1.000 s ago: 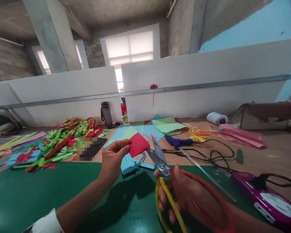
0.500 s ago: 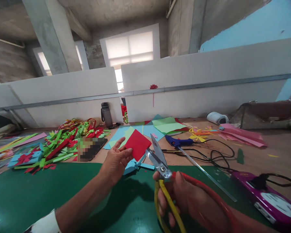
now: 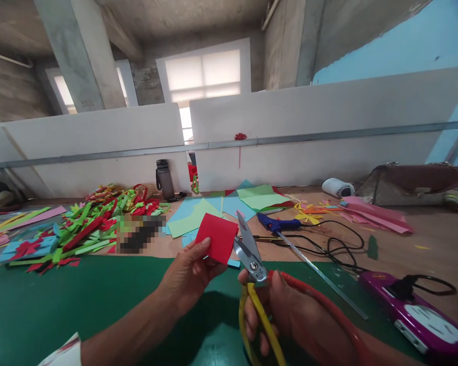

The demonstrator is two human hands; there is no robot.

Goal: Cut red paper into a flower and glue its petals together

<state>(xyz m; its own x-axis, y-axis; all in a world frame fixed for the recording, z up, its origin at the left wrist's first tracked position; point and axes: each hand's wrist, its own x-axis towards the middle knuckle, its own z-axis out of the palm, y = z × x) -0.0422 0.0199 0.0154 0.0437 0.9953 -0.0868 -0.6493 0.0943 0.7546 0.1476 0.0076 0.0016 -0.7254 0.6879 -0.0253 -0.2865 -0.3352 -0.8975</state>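
Right hand [image 3: 290, 307] grips scissors [image 3: 254, 267], tips and long axis toward 11 o'clock; left hand [image 3: 187, 277] pinches red paper [image 3: 218, 238]. Bottle [image 3: 165, 181], 11 o'clock: contents unclear.

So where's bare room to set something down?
Green mat left of your left hand, in front of the paper strips, is bare. Smaller: brown tabletop between pink paper and purple power strip, barring a few scraps. Crowded: back left, and around the glue gun.
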